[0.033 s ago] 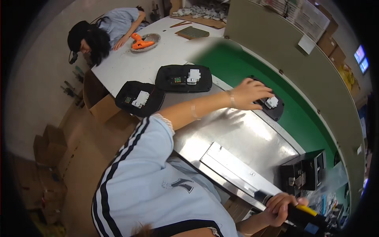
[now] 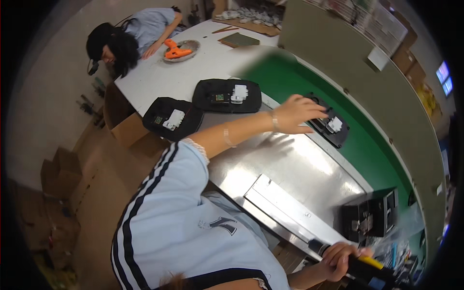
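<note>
My left hand (image 2: 297, 115) reaches across the metal worktop with its fingers stretched out. It holds nothing that I can see, and its fingertips hover at the near edge of a black rounded housing (image 2: 340, 136) carrying a white part (image 2: 334, 124). Part of that housing is hidden behind the fingers. At the lower right, my right hand (image 2: 335, 259) is wrapped round a black and yellow electric screwdriver (image 2: 369, 273). Two similar housings lie to the left beyond my forearm: one black housing (image 2: 203, 99) and another black housing (image 2: 153, 112), each with a white part on it.
A metal worktop (image 2: 285, 164) borders a green surface (image 2: 377, 162) backed by a curved partition (image 2: 333, 58). Black metal boxes (image 2: 357, 217) stand at right. Across the table, a person (image 2: 150, 31) leans near an orange glue gun (image 2: 178, 50) on a round dish. Cardboard boxes (image 2: 63, 171) are at left.
My left hand has shifted slightly left, uncovering more of the black housing. My right hand and the screwdriver have moved slightly left and down.
</note>
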Demonstrator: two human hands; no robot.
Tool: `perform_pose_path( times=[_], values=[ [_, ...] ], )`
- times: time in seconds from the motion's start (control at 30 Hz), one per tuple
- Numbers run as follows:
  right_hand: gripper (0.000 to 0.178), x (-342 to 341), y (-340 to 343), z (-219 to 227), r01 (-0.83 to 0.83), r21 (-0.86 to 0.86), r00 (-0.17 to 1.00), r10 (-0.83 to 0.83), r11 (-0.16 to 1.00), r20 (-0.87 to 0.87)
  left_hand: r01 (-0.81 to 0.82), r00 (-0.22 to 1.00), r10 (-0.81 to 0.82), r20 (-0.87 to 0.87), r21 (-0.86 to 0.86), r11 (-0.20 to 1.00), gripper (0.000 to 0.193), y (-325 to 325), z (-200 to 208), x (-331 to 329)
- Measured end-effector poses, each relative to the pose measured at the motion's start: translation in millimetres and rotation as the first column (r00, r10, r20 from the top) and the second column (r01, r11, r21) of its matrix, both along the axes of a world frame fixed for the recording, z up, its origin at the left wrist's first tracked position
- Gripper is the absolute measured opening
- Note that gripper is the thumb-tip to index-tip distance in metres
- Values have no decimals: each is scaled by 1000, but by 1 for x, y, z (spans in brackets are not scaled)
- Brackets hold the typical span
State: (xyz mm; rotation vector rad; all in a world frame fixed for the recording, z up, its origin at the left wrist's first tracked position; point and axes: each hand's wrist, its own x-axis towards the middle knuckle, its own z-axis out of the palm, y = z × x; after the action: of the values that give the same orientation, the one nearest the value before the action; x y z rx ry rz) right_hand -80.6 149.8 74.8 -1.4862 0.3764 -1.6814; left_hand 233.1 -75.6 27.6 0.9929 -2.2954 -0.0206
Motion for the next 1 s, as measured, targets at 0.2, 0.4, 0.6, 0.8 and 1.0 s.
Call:
perform_pose_path(
  times=[0.2,0.4,0.6,0.8,1.0],
  values=[
    [14,-82,23,-48,-318,228,946,325,920,8,-476,850,440,291,68,877,71,62,-3,153],
    [13,-88,19,-58,-299,314,954,292,901,72,-516,679,368,635,58,855,75,64,-12,188],
    [13,-87,17,-63,-193,428,981,167,883,98,-546,730,362,580,177,819,80,43,-8,195],
    [31,-38,-3,-32,-79,145,996,83,986,-25,-468,784,284,552,226,854,86,35,-12,197],
    [37,-2,10,-20,117,254,992,-125,960,14,-244,910,141,390,229,942,84,30,-20,183]
  ],
)
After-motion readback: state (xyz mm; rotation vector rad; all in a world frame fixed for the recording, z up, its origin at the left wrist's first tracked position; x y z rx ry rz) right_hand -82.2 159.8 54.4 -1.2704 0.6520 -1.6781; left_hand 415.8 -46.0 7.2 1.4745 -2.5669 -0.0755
